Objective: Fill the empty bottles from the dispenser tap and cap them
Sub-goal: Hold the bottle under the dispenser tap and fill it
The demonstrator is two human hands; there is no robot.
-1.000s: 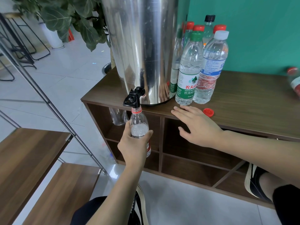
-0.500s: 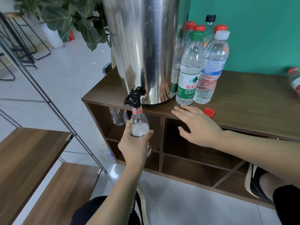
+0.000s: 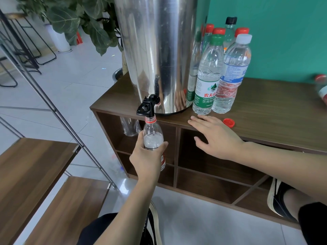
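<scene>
Clear plastic bottle with red neck ring (image 3: 153, 137) upright, mouth directly under black dispenser tap (image 3: 147, 107) of steel urn (image 3: 159, 53), partly filled. Left hand (image 3: 146, 159) grip wrapped round bottle. Right hand (image 3: 215, 137) flat, fingers straight, on brown wooden counter (image 3: 276, 112). Loose red cap (image 3: 229, 122) just beside right hand. Capped bottles (image 3: 219, 76) clustered beside urn.

Teal wall (image 3: 276, 32), pale tiled floor (image 3: 74, 89), wooden cabinet (image 3: 265, 121).

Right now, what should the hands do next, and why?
Probably shut the tap. The bottle in the left hand looks filled up to its shoulder, mouth right under the spout. The right hand rests flat on the cabinet top, next to the loose red cap.
</scene>
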